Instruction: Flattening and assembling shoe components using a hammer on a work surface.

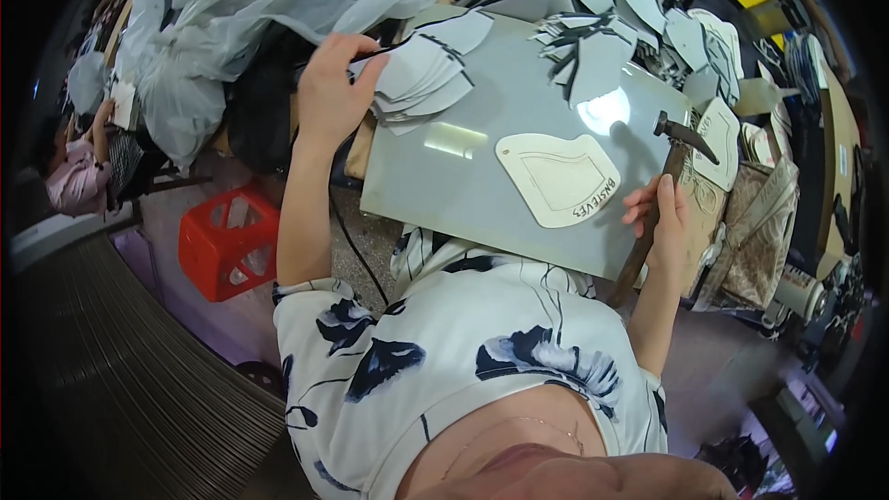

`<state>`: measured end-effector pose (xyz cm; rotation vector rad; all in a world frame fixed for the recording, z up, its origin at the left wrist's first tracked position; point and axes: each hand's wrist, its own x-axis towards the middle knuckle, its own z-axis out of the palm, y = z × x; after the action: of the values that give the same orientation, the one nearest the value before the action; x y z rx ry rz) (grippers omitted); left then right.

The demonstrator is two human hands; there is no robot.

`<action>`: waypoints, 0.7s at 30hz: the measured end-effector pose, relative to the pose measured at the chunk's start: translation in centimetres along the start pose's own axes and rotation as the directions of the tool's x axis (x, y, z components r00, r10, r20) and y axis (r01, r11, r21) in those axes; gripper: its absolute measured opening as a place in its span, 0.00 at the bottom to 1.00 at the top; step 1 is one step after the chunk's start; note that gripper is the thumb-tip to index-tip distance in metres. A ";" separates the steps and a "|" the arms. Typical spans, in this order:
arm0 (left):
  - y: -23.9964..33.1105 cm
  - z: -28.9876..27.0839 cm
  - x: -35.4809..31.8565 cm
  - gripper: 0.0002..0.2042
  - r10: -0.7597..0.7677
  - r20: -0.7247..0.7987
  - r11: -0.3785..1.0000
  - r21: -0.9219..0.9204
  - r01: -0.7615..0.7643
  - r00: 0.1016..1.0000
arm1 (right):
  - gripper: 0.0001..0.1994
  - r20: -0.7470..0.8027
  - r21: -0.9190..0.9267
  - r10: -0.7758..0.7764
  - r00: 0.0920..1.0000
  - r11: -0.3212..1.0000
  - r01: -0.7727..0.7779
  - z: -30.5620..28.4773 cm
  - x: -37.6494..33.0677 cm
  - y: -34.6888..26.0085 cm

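My right hand [659, 222], at centre right, has its fingers wrapped around the wooden handle of a hammer [669, 171], just right of a cream cardboard template [557, 178] with handwriting along its lower edge. My left hand [329, 93], upper centre, pinches a piece from the fanned stack of grey cut pieces [421, 74]; crumpled clear plastic bags [269, 0] fill the upper left, above a red crate [229, 241].

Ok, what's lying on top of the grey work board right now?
On the grey board lies a cream template, flat near its right edge. A fanned stack of cut pieces rests under the left hand. What lies beneath the stack is covered.
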<state>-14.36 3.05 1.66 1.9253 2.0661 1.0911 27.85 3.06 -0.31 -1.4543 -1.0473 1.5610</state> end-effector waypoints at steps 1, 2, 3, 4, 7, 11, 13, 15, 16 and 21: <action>1.1 0.1 0.5 0.09 0.037 -0.065 0.998 0.049 -0.034 0.997 | 0.16 -0.025 0.006 -0.001 1.000 1.000 0.001 -0.3 0.2 0.0; 1.9 0.4 1.2 0.10 0.130 -0.158 0.988 0.106 -0.114 0.979 | 0.15 -0.042 0.030 0.017 0.999 0.999 -0.016 -0.5 0.4 0.1; 2.5 0.7 1.9 0.11 0.174 -0.229 0.984 0.086 -0.158 0.958 | 0.15 -0.063 0.055 0.035 0.997 0.998 -0.031 -0.7 0.6 0.1; 3.7 1.1 2.3 0.11 0.207 -0.297 0.978 0.061 -0.198 0.932 | 0.14 -0.072 0.031 0.051 0.996 0.998 -0.049 -0.9 0.9 0.4; 7.9 4.2 3.1 0.12 0.181 -0.119 0.962 -0.185 -0.201 0.976 | 0.14 -0.042 0.053 0.000 0.999 0.999 0.002 0.6 2.3 0.6; 11.5 10.8 4.2 0.20 0.179 0.056 0.913 -0.382 -0.145 0.982 | 0.14 -0.005 -0.082 0.013 1.000 0.997 -0.014 1.2 1.9 0.8; 11.8 14.4 5.2 0.28 0.113 0.202 0.976 -0.204 -0.071 0.973 | 0.14 -0.011 -0.166 -0.009 1.000 0.986 0.007 -0.6 2.0 2.5; 11.3 17.0 4.2 0.27 0.251 0.195 0.963 0.045 -0.265 0.948 | 0.14 -0.061 -0.172 0.007 0.998 0.985 -0.018 -0.5 2.3 2.9; 12.0 18.9 3.7 0.26 0.289 0.054 0.948 0.119 -0.294 0.956 | 0.14 -0.037 -0.145 -0.032 0.999 0.989 0.026 -1.5 2.5 3.6; 12.6 19.5 1.8 0.25 0.459 -0.049 0.799 0.460 -0.388 0.887 | 0.13 0.036 -0.103 0.004 0.999 0.995 0.000 -0.3 2.1 1.5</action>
<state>6.12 12.01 -4.88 2.7161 2.1629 0.9207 28.05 4.42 -2.54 -1.5014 -1.1629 1.5593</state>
